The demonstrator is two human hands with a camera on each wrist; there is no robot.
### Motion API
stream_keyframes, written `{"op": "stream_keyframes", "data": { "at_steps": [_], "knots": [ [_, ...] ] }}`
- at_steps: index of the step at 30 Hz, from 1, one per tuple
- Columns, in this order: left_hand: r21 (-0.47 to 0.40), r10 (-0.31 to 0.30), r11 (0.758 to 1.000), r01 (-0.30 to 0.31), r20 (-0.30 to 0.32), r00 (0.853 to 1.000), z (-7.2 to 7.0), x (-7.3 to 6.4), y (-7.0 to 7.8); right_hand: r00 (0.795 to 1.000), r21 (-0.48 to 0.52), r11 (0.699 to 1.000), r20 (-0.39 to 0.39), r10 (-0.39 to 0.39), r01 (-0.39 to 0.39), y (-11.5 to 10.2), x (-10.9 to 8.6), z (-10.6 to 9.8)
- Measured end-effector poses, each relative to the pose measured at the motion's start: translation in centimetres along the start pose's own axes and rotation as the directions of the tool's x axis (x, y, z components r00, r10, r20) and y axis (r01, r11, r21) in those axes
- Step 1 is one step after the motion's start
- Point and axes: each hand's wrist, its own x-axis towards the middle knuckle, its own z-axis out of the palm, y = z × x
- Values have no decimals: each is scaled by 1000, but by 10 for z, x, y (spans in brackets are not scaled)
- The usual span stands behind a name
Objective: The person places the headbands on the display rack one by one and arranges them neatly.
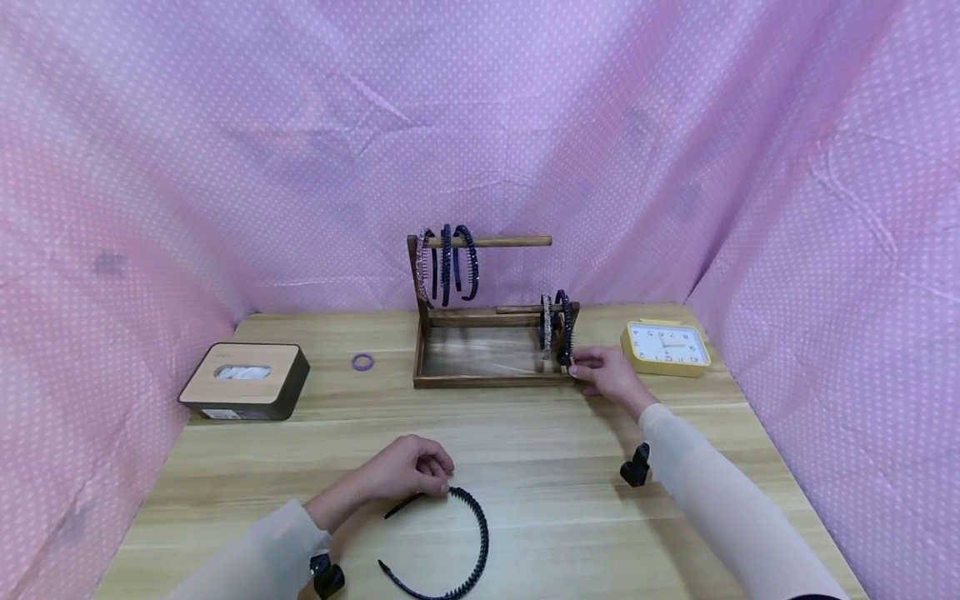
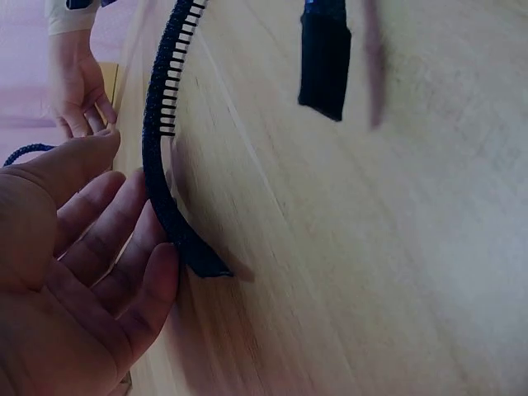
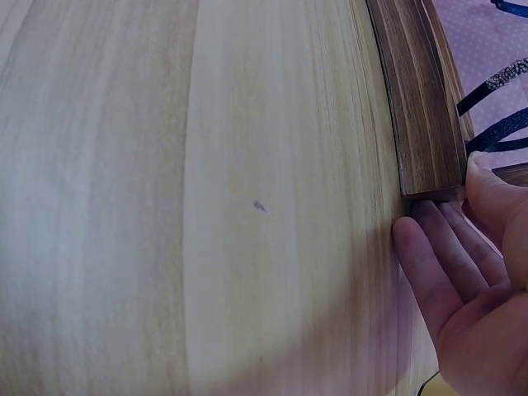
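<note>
A black toothed headband [image 1: 483, 533] lies on the table, curving to the right. My left hand [image 1: 416, 468] is at its far arm; the left wrist view shows fingertips [image 2: 136, 194] against or just beside the band [image 2: 157, 140], with the thumb apart from it. At the back stands a brown wooden headband rack [image 1: 491, 382] with a tray base. My right hand [image 1: 606, 372] holds its front right corner, thumb [image 3: 478, 173] on the edge and fingers at the end face. Dark and glittery headbands [image 1: 471, 262] hang on the upper bar, and two more [image 1: 566, 329] on the lower bar.
A purple ring-shaped band [image 1: 362, 362] lies left of the rack. Farther left is a wood-topped tissue box [image 1: 247, 379]. A yellow clock [image 1: 665, 348] sits to the right of my right hand. Pink dotted cloth [image 1: 480, 125] hangs around the table.
</note>
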Motion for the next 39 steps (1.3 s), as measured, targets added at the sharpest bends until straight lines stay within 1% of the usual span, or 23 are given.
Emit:
{"op": "stream_keyframes", "data": {
  "at_steps": [2,6,10,14,17,20,25,28,34,39],
  "knots": [
    [-3,4,1000,-4,12,1000,1,0,0,1000,-1,1000,2,-2,2,-1,-1,0],
    [22,8,1000,-8,21,1000,4,2,-1,1000,-2,1000,7,1,-1,-1,-1,-1],
    [82,10,997,-11,15,1000,6,3,-3,1000,10,1000,18,6,-6,0,2,-1],
    [166,29,986,-29,3,1000,6,3,-5,1000,19,1000,22,6,-7,0,2,-1],
    [208,46,977,-44,-6,999,5,3,-5,1000,12,1000,13,3,-3,0,2,0],
    [231,54,972,-49,-13,998,2,2,-6,1000,4,1000,5,-5,5,0,1,0],
    [283,40,959,-29,-35,999,-4,2,-10,1000,1,1000,-1,-9,9,1,-1,1],
    [281,24,960,-7,-57,998,-9,2,-12,1000,3,1000,-7,-3,3,2,-1,1],
    [232,-11,972,30,-85,996,-14,1,-13,1000,-1,1000,-7,-6,6,1,-2,0],
    [236,-26,970,51,-108,994,-14,2,-11,1000,2,1000,-2,-6,6,1,-1,0]
  ]
}}
